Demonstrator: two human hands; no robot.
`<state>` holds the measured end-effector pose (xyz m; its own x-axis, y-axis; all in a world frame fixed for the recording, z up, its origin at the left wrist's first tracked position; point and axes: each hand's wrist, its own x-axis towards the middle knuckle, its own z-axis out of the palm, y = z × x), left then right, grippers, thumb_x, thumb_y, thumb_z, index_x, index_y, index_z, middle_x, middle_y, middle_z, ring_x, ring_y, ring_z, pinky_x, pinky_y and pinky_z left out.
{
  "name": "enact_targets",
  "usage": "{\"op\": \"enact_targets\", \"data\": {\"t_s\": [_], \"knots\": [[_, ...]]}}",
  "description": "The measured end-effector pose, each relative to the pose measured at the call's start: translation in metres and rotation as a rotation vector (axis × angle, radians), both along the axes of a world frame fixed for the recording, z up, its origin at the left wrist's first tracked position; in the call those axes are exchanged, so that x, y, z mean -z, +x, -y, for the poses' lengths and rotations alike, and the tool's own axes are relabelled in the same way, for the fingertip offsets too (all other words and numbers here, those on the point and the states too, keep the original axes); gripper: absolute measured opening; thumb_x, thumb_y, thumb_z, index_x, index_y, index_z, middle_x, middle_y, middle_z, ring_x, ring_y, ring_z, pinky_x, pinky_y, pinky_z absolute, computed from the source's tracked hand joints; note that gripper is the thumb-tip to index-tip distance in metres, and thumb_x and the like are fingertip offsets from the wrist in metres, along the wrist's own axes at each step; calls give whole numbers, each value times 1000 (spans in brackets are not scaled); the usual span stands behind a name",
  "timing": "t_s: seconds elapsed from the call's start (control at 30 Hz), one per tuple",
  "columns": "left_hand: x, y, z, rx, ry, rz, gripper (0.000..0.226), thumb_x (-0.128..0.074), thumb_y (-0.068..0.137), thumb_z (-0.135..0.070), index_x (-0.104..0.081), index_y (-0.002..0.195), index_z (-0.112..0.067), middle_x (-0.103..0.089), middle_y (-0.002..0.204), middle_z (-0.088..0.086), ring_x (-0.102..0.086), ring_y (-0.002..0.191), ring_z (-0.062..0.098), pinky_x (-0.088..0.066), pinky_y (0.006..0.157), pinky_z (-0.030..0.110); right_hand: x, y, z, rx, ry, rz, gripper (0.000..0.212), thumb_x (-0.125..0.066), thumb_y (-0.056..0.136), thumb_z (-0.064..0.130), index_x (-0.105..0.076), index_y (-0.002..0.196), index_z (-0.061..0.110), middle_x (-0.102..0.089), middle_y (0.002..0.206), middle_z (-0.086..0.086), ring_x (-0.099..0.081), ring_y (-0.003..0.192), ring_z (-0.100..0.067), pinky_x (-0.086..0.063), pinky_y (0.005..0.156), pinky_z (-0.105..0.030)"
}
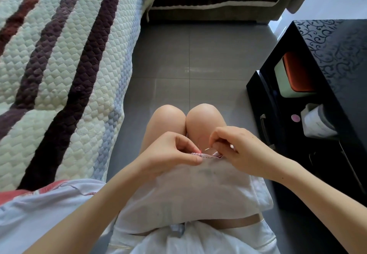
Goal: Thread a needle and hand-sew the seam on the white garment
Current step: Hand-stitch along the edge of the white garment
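Head view shows stitching mid-seam: left hand [174,154] pinches the white garment [188,186] beside the red stitches [206,156], right hand [240,152] pinches the needle [208,149], which likely needs drawing through next.

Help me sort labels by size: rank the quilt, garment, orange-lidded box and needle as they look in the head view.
1. quilt
2. garment, though it lies nearest the camera
3. box
4. needle, only a thin glint

The left hand [174,150] pinches the white garment [198,190] at its seam [206,155]; the right hand [244,150] pinches the needle [208,149].
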<state>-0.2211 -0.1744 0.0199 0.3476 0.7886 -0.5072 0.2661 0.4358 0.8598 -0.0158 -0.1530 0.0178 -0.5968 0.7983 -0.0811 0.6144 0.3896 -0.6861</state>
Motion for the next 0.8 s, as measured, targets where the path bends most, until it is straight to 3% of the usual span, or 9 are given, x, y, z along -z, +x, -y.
{"op": "enact_targets", "data": {"t_s": [0.1, 0.23, 0.53, 0.8], "knots": [[2, 2, 0, 7, 3, 10, 9, -82, 72, -10, -74, 70, -15, -71, 71, 1, -61, 67, 8, -45, 73, 28, 2, 2, 2, -13, 26, 17, 11, -50, 86, 11, -60, 83, 15, -50, 72, 21, -48, 71, 4, -36, 66, -9], [5, 3, 0, 9, 9, 48, 5, -76, 66, -22, -75, 69, -18, -71, 74, 1, -61, 69, 9, -46, 74, 28, 2, 1, 3, -31, 21, 6, 11, -50, 86, 12, -60, 81, 13, -54, 73, 11, -44, 68, -4, -38, 66, -17], [11, 0, 1, 56, 28, 94, 9, -70, 74, -24, -74, 79, -17, -72, 79, 0, -62, 74, 8, -49, 74, 24, 3, 0, 7, -15, -101, -73, 16, -57, 89, 0, -60, 79, 12, -56, 70, 27, -52, 70, 0, -35, 62, -11], [15, -1, 2, 57, 34, 102, 8, -68, 77, -25, -72, 79, -20, -68, 79, -1, -59, 73, 8, -45, 73, 24, 6, 0, 6, 16, -127, -94, 16, -55, 88, -5, -60, 79, 8, -58, 69, 27, -52, 65, -3, -36, 59, -12]]}}
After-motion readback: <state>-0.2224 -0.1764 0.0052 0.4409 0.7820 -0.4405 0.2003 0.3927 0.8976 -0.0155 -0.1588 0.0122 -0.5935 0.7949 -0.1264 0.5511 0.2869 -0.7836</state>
